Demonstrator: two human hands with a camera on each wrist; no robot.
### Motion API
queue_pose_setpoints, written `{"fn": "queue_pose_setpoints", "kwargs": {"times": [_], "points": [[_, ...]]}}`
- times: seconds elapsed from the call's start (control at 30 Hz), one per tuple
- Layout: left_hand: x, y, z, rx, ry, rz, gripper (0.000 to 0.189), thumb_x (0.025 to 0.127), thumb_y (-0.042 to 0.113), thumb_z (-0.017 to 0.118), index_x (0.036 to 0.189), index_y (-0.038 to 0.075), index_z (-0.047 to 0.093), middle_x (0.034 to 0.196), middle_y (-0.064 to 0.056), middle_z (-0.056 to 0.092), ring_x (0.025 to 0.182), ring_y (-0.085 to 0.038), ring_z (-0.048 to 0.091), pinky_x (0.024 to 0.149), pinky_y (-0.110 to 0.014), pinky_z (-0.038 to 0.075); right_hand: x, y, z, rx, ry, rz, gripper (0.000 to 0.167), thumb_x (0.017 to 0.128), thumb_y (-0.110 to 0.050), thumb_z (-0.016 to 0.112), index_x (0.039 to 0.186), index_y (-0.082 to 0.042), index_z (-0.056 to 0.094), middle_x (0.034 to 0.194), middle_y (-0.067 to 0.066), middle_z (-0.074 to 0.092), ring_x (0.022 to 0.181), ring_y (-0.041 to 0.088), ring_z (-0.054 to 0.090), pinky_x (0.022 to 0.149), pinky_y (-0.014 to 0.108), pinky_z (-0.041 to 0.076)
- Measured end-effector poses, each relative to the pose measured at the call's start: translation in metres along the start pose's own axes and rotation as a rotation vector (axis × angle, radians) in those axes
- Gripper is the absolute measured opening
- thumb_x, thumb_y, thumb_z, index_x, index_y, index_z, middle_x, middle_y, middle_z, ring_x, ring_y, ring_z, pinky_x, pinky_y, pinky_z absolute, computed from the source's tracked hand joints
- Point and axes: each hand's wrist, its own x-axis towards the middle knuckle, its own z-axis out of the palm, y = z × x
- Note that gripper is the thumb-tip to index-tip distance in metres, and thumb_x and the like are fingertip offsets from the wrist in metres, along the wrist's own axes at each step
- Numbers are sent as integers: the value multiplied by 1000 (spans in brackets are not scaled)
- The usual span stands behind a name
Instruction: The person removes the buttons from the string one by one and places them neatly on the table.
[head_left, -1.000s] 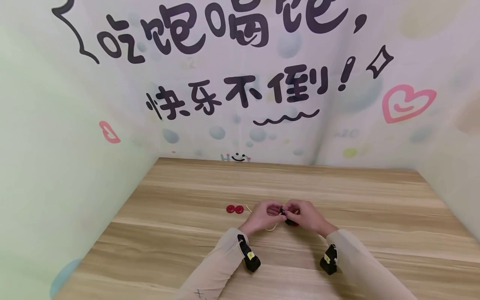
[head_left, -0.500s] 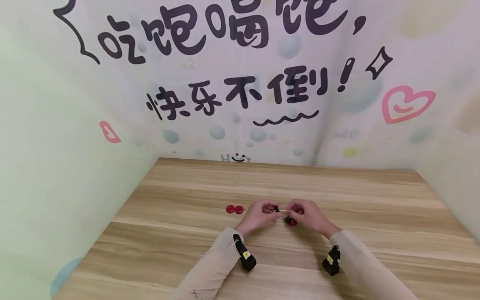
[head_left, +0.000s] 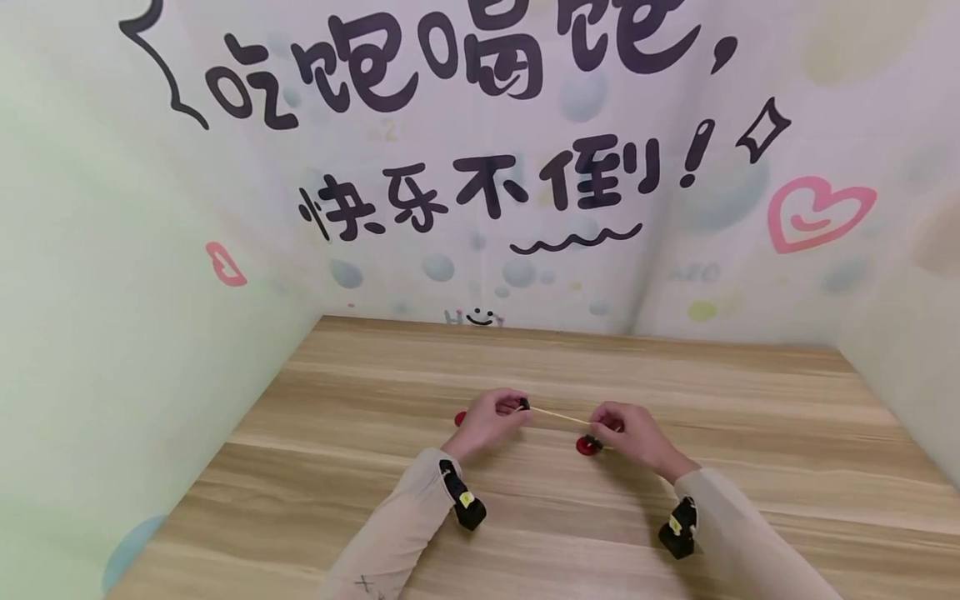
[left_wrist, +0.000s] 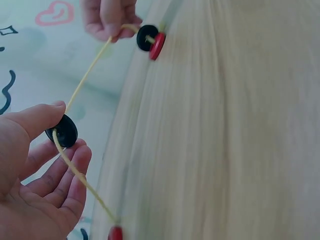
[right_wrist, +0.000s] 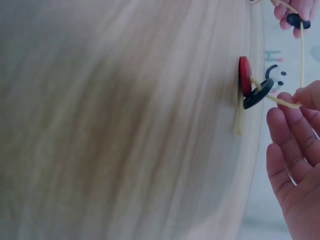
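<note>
My left hand [head_left: 487,423] pinches a black button [left_wrist: 67,132] between thumb and fingers. A pale yellow cord [left_wrist: 89,70] passes through this button and stretches across to my right hand [head_left: 636,435], whose thumb and finger pinch it. Just below the right hand, a second black button [right_wrist: 258,94] and a red button [right_wrist: 244,75] sit close together on the cord, near the tabletop. A short tail of cord sticks out beyond them. On the other side, the cord runs from the left hand to a red button [left_wrist: 115,233] at the view's lower edge.
The wood-grain table [head_left: 525,517] meets a printed cloth wall [head_left: 480,275] at the back, with pale walls on both sides. A red button [head_left: 461,418] lies left of my left hand, partly covered by it. Each wrist wears a black camera [head_left: 468,510].
My hands have drawn apart, the left moving left with its black button and the right slightly right. The cord between them has lengthened into a straight line. The left hand now covers one red button.
</note>
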Motion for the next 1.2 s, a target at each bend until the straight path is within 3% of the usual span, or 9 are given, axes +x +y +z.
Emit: {"fn": "queue_pose_setpoints", "kwargs": {"times": [0.3,0.53,0.93,1.2], "points": [[-2,-11,-17,-45,48,38,34,81,17,65,106,-5,59,95,-12,62,85,-22,58,72,-27,48,-6,6,-2,-30,4,32,6,83,-10,61,83,-4,61,73,-2,59,65,9,51,57,22,44],[-7,-19,-35,-17,93,-12,33,81,16,65,110,1,60,98,-10,61,88,-21,58,76,-31,47,-6,5,-2,-25,6,38,5,83,-9,61,83,-5,61,73,-2,59,64,9,51,56,22,43],[-18,-31,-60,-13,80,-88,37,80,13,65,114,0,57,100,-10,61,89,-22,56,75,-32,47,-5,8,1,-39,6,34,4,83,-10,62,84,-7,61,73,-2,60,65,9,52,56,22,44],[-24,-44,-78,86,108,-113,34,77,5,65,111,1,60,103,-11,60,85,-21,55,75,-33,46,-3,5,0,-43,0,36,5,82,-12,62,83,-7,61,73,-3,60,64,8,52,56,22,44]]}}
